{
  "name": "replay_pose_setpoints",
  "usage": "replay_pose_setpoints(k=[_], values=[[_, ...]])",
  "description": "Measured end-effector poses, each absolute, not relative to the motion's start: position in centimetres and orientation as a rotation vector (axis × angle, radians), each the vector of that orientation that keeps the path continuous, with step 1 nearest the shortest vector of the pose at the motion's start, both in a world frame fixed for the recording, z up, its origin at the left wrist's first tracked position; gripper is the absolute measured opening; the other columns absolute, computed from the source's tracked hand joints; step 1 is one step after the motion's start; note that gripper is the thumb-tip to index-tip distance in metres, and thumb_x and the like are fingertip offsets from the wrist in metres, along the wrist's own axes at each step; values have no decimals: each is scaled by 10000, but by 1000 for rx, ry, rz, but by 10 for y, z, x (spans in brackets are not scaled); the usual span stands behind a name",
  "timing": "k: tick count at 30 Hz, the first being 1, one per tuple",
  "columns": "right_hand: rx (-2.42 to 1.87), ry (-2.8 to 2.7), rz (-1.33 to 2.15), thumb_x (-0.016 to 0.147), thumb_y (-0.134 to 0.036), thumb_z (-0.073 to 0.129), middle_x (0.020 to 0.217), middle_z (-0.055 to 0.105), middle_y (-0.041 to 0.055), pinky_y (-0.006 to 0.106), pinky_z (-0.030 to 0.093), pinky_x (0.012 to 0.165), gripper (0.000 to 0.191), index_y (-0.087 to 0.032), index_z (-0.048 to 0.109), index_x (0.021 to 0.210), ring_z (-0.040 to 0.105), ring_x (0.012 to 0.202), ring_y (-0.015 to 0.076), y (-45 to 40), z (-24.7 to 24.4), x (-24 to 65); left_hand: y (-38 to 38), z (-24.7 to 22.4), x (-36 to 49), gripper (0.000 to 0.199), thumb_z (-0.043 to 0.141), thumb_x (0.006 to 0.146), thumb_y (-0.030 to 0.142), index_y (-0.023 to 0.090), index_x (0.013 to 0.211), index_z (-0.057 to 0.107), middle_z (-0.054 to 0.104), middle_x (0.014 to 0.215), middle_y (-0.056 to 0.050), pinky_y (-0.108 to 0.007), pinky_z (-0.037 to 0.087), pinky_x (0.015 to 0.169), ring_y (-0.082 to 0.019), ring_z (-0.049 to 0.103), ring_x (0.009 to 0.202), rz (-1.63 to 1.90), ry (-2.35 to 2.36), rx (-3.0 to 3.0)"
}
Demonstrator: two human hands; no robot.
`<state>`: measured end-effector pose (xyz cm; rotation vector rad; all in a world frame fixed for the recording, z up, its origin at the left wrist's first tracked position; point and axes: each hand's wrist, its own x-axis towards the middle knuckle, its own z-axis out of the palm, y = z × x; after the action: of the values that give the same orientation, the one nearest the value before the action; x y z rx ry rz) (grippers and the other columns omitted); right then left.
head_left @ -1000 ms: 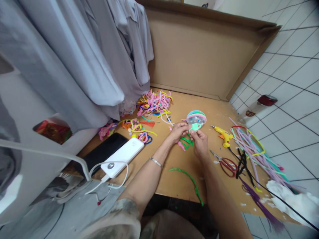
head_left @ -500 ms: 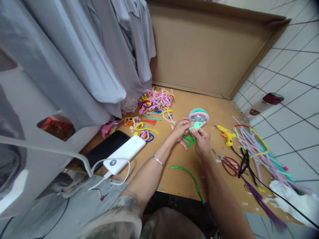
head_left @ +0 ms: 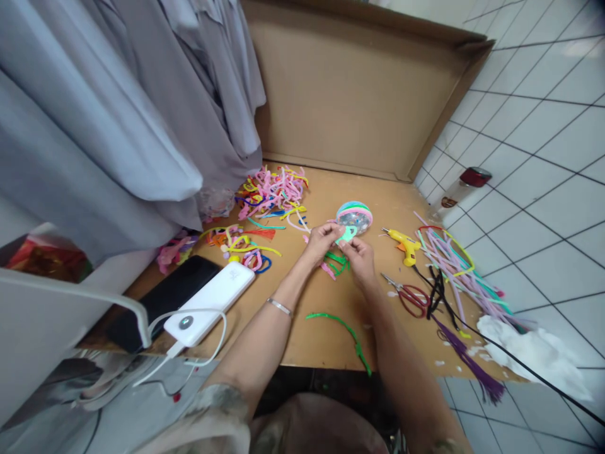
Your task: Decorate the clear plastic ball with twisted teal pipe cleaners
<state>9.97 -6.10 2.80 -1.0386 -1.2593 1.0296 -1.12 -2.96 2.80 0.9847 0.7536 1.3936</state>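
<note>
Both of my hands meet over the middle of the table. My left hand (head_left: 326, 241) pinches the left side of a small mint-green piece (head_left: 348, 234), which has a looped end. The fingertips of my right hand (head_left: 359, 255) are closed on its lower edge. Just behind the piece sits a round clear ornament (head_left: 354, 218) banded in blue, green and pink. Green and pink pipe cleaner bits (head_left: 334, 265) lie under my hands. Nearer to me is a long curved green pipe cleaner (head_left: 347, 328).
A yellow glue gun (head_left: 401, 244), red-handled scissors (head_left: 412, 299) and a bundle of pipe cleaners (head_left: 454, 271) lie at the right. Pink and yellow scraps (head_left: 276, 191) are piled at the back left. A white power bank (head_left: 210, 306) rests at the left.
The view has turned rightward, so the table and its objects sit further left in the picture. Both hands still hold the mint-green piece, in nearly the same pose.
</note>
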Motion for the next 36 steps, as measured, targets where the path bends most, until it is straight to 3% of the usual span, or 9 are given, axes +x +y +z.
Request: replay_pose_setpoints(k=[5, 11, 15, 26, 36], values=[[-1039, -1244, 1009, 664, -413, 707, 500, 442, -78, 217, 287, 474, 265, -189, 569, 633, 349, 467, 67, -60, 27, 99, -27, 25, -12, 383, 824, 572, 453, 133, 616, 619, 496, 561, 54, -179, 272, 479, -33, 353, 493, 1482, 746, 991], [-1026, -1170, 986, 631, -400, 715, 561, 547, -56, 230, 391, 553, 257, -178, 588, 653, 462, 514, 83, -55, 25, 103, -27, 22, -10, 471, 803, 574, 549, 127, 644, 607, 428, 499, 69, -180, 230, 416, -29, 317, 432, 1429, 709, 964], [-1013, -1145, 1002, 623, -406, 721, 553, 554, -55, 241, 427, 582, 268, -178, 583, 658, 498, 539, 99, -53, 24, 105, -26, 23, -8, 519, 730, 638, 624, 121, 698, 614, 472, 542, 47, -177, 242, 405, -40, 368, 450, 1419, 641, 907], [-1043, -1139, 996, 676, -475, 696, 522, 492, -60, 213, 319, 496, 320, -176, 589, 633, 385, 483, 69, -51, 21, 111, -30, 21, -11, 458, 814, 565, 508, 120, 628, 578, 468, 459, 57, -172, 243, 408, -23, 356, 398, 1289, 764, 1024], [-1013, -1089, 989, 633, -416, 723, 567, 561, -45, 219, 360, 487, 273, -174, 641, 731, 409, 484, 72, -49, 25, 110, -27, 23, -18, 452, 838, 562, 455, 109, 704, 584, 618, 591, 6, -163, 346, 378, -63, 541, 444, 1129, 708, 957]])
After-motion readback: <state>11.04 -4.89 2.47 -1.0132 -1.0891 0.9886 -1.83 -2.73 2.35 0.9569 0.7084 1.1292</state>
